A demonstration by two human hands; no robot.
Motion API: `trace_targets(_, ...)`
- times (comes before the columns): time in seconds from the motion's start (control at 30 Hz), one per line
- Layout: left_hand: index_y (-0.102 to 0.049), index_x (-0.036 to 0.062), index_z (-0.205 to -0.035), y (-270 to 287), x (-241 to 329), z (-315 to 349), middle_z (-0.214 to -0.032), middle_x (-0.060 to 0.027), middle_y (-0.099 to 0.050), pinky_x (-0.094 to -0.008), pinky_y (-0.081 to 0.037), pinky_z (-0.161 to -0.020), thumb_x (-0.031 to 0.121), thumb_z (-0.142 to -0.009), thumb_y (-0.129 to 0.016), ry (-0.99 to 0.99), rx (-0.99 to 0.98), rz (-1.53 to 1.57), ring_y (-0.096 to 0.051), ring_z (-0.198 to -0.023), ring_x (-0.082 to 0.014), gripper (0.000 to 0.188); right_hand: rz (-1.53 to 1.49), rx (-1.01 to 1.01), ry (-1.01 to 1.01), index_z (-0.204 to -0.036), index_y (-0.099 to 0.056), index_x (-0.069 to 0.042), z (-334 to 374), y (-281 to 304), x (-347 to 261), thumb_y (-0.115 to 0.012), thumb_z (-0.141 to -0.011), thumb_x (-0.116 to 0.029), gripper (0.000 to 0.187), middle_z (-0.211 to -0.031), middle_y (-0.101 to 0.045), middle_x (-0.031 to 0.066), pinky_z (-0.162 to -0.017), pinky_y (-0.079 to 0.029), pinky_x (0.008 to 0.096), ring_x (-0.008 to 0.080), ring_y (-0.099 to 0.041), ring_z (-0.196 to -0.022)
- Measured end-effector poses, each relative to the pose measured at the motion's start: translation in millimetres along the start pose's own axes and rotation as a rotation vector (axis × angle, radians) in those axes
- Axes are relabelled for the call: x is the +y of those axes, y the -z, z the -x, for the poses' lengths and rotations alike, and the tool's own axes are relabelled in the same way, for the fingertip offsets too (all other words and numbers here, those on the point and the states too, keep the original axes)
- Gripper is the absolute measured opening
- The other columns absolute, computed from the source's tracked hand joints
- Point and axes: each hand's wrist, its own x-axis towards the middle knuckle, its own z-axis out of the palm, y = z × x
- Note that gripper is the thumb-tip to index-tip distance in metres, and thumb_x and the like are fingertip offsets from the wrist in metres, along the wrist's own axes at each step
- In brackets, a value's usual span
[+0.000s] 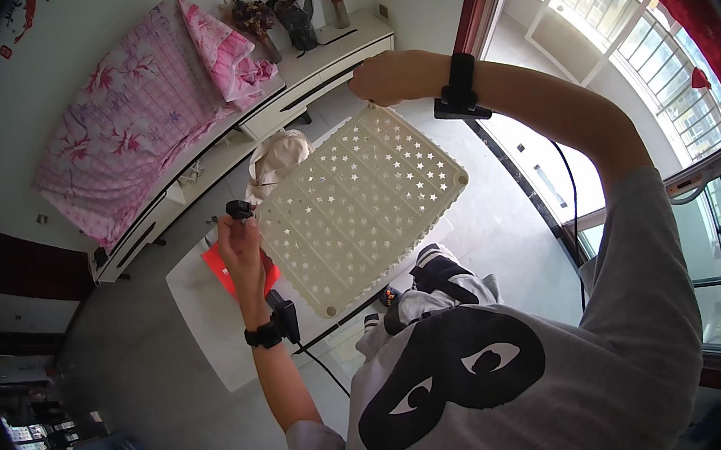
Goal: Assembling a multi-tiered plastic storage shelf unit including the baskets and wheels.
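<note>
A beige plastic shelf panel (357,199) with rows of star-shaped holes and round holes at its corners spans the middle of the view, tilted above a white table. At its far corner, my right hand (397,77) is closed, fingers curled down over the edge. My left hand (241,246) pinches a small black piece (239,209) beside the panel's left corner; its exact kind does not show. Both wrists wear black straps with small boxes.
Under the panel stands the white table (201,305), with a red packet (221,267) by my left wrist. A cream cloth bag (277,159) lies behind the panel. A low cabinet (309,88) lines the wall, partly under a pink floral cloth (143,107). A glass door is at right.
</note>
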Motion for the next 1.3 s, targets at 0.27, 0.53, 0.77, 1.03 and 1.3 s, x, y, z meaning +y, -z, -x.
trace_targets(0.27, -0.05, 0.0063, -0.099, -3.7, 0.8, -0.1, -0.082, 0.0058, -0.05, -0.0173, -0.033, -0.06, 0.009, -0.092, -0.059, 0.016, 0.025, 0.04, -0.042, -0.07, -0.0009, 0.011, 0.196, -0.033, 0.04, -0.081, -0.065, -0.006, -9.6, -5.1, -27.9, -0.064, -0.082, -0.014, 0.008, -0.093, -0.064, 0.0089, -0.073, -0.053, 0.0341, 0.024, -0.063, -0.092)
trace_targets(0.53, -0.051, 0.0067, -0.1, -4.0, -1.4, -0.2, -0.082, 0.0071, -0.05, -0.0176, -0.031, -0.06, 0.008, -0.092, -0.059, 0.011, 0.016, 0.038, -0.04, -0.069, -0.0002, 0.011, 0.038, -0.199, 0.012, -0.094, -0.065, -0.001, -9.8, -9.8, -4.7, -0.061, -0.076, -0.01, 0.021, -0.098, -0.063, 0.016, -0.069, -0.053, 0.0393, 0.0321, -0.064, -0.087)
trace_targets(0.77, -0.047, 0.0062, -0.098, -5.3, -4.4, 6.8, -0.087, 0.0039, -0.048, -0.0203, -0.033, -0.071, 0.01, -0.094, -0.055, -0.017, 0.013, 0.021, -0.041, -0.078, -0.0041, 0.009, -0.237, -0.082, -0.098, -0.093, -0.065, 0.002, -3.6, 4.5, -0.9, -0.054, -0.074, -0.008, 0.024, -0.092, -0.064, 0.0177, -0.069, -0.054, 0.0426, 0.0355, -0.065, -0.082)
trace_targets(1.03, -0.047, 0.0063, -0.101, -14.0, 7.1, 12.3, -0.091, 0.0025, -0.048, -0.0211, -0.034, -0.079, 0.014, -0.095, -0.053, -0.019, 0.036, -0.076, -0.043, -0.084, -0.0075, 0.011, -0.156, -0.138, -0.144, -0.098, -0.066, 0.0, -0.5, 17.1, -5.7, -0.054, -0.075, -0.008, 0.027, -0.098, -0.067, 0.0157, -0.072, -0.054, 0.0426, 0.0357, -0.066, -0.087)
trace_targets(1.3, -0.049, 0.0065, -0.104, -1.0, -2.1, 5.9, -0.093, 0.0036, -0.05, -0.0204, -0.035, -0.076, 0.013, -0.096, -0.053, 0.101, -0.005, -0.014, -0.043, -0.083, -0.0055, 0.011, -0.052, -0.485, -0.241, -0.092, -0.065, 0.006, -27.5, 32.9, -11.6, -0.049, -0.071, -0.004, 0.028, -0.093, -0.067, 0.0188, -0.067, -0.052, 0.0436, 0.0352, -0.064, -0.081)
